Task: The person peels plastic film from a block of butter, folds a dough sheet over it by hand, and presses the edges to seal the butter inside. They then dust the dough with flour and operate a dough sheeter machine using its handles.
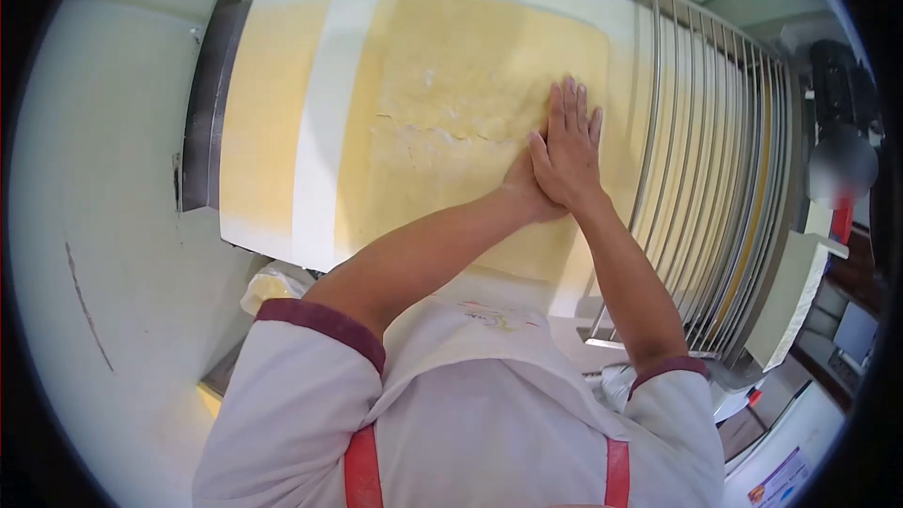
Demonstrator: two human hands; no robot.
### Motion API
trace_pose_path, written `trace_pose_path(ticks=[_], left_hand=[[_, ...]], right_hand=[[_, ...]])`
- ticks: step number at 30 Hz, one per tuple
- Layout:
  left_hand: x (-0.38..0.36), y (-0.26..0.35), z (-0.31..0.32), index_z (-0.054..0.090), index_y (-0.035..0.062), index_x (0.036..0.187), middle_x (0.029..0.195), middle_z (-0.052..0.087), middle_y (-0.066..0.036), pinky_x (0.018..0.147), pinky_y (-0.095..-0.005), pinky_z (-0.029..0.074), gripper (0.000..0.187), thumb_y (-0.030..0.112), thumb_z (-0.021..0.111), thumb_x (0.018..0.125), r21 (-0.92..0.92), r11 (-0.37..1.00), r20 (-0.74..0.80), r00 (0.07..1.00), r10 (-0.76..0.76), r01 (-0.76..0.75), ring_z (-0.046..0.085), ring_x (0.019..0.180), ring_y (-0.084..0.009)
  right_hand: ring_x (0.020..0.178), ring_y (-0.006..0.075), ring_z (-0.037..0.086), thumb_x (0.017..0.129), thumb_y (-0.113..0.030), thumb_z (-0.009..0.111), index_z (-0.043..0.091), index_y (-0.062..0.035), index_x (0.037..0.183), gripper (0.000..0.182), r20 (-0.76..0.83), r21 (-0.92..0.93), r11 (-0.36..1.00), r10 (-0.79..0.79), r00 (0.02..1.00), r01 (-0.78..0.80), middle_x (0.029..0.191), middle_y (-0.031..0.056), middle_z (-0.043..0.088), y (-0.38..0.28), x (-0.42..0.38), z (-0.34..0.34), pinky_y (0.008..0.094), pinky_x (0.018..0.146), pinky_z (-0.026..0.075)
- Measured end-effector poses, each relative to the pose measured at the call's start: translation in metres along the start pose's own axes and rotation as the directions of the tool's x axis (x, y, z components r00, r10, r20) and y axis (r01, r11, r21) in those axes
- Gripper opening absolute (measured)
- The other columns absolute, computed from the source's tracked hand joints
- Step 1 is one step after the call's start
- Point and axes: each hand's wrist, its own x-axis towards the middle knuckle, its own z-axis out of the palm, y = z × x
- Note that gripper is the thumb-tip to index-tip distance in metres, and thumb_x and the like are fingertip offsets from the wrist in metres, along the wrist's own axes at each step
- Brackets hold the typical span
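Observation:
My right hand lies flat, fingers stretched forward, on top of my left hand. Most of my left hand is covered, so its fingers do not show. Both press at the right part of a pale yellow sheet of dough. A rough, cracked seam with whitish flour patches runs across the sheet's middle. The dough rests on a white board or belt, which shows as a bare strip to the left of it.
Right of the dough stands a metal bar guard, with more of the pale surface under its bars. Another yellow area covers the left end. A dark metal edge piece borders that end. A plastic bag sits below the near left corner.

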Motion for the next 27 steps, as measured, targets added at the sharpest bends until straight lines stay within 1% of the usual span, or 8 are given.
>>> trace_pose_path(ticks=[3,5,6,8,10,16,22,27], left_hand=[[-0.012,-0.036,0.003,0.026,0.0052,0.147,0.153,0.026,-0.017,0.117,-0.0469,0.013,0.068,0.044,0.040,0.092,0.596,0.798,-0.095,0.995,-0.040,0.089,0.019,0.143,-0.0332],[-0.028,-0.061,0.003,0.026,0.0068,0.147,0.154,0.025,-0.016,0.117,-0.0469,0.013,0.068,0.045,0.038,0.093,0.258,0.962,0.014,0.995,-0.100,0.094,0.019,0.143,-0.0332],[-0.035,-0.069,0.005,0.025,0.0067,0.147,0.155,0.024,-0.015,0.118,-0.0466,0.012,0.068,0.045,0.038,0.093,-0.229,0.962,0.122,0.985,-0.121,0.147,0.018,0.143,-0.0332],[-0.037,-0.087,0.011,0.024,0.0061,0.148,0.156,0.022,-0.015,0.118,-0.0460,0.012,0.068,0.044,0.038,0.093,-0.641,0.732,0.297,0.954,-0.039,0.230,0.016,0.144,-0.0332],[-0.038,-0.092,-0.006,0.023,0.0054,0.148,0.156,0.019,-0.016,0.118,-0.0454,0.011,0.068,0.043,0.038,0.093,-0.652,0.724,0.423,0.901,0.100,0.226,0.015,0.144,-0.0333],[-0.053,-0.101,0.005,0.023,0.0057,0.149,0.155,0.022,-0.015,0.117,-0.0451,0.012,0.073,0.045,0.042,0.090,-0.544,0.813,0.188,0.975,-0.121,0.206,0.014,0.145,-0.0312],[-0.085,-0.131,0.027,0.022,0.0054,0.149,0.157,0.019,-0.015,0.116,-0.0483,0.016,0.069,0.042,0.038,0.092,-0.599,0.750,0.378,0.925,-0.043,0.279,0.015,0.144,-0.0335],[-0.088,-0.133,0.016,0.023,0.0049,0.149,0.156,0.021,-0.015,0.115,-0.0471,0.017,0.072,0.043,0.044,0.091,-0.579,0.769,0.240,0.958,-0.156,0.271,0.017,0.144,-0.0329]], right_hand=[[0.147,0.0345,0.009,0.090,-0.035,0.048,0.020,-0.0001,0.149,0.074,-0.023,0.141,0.990,-0.003,1.000,0.006,0.156,0.0225,0.017,-0.029,0.018,0.000,0.0539,0.117,0.003],[0.147,0.0345,0.009,0.089,-0.036,0.048,0.020,-0.0001,0.149,0.075,0.007,0.120,0.991,-0.052,0.999,0.051,0.156,0.0224,0.017,-0.070,0.033,0.013,0.0545,0.117,0.003],[0.147,0.0345,0.009,0.089,-0.036,0.049,0.020,-0.0002,0.149,0.075,0.026,0.115,0.990,-0.082,0.996,0.078,0.156,0.0223,0.017,-0.084,0.042,0.019,0.0548,0.117,0.003],[0.147,0.0342,0.008,0.088,-0.036,0.049,0.019,-0.0003,0.149,0.076,0.029,0.071,0.992,-0.102,0.994,0.099,0.156,0.0217,0.017,-0.087,0.054,0.023,0.0555,0.117,0.001],[0.147,0.0340,0.008,0.088,-0.036,0.049,0.019,0.0006,0.149,0.077,0.040,0.027,0.996,-0.086,0.996,0.085,0.156,0.0214,0.017,-0.087,0.046,0.021,0.0554,0.117,0.001],[0.147,0.0341,0.007,0.088,-0.035,0.049,0.021,0.0009,0.148,0.075,-0.005,0.104,0.992,-0.075,0.997,0.075,0.156,0.0213,0.018,-0.109,0.054,0.022,0.0562,0.116,0.001],[0.148,0.0335,0.005,0.089,-0.035,0.048,0.019,0.0011,0.149,0.076,0.065,0.044,0.991,-0.132,0.989,0.129,0.157,0.0224,0.015,-0.149,0.071,0.046,0.0551,0.117,-0.001],[0.147,0.0340,0.007,0.090,-0.034,0.048,0.019,-0.0008,0.149,0.074,0.054,0.090,0.993,-0.081,0.995,0.076,0.158,0.0196,0.015,-0.150,0.067,0.046,0.0553,0.116,0.001]])
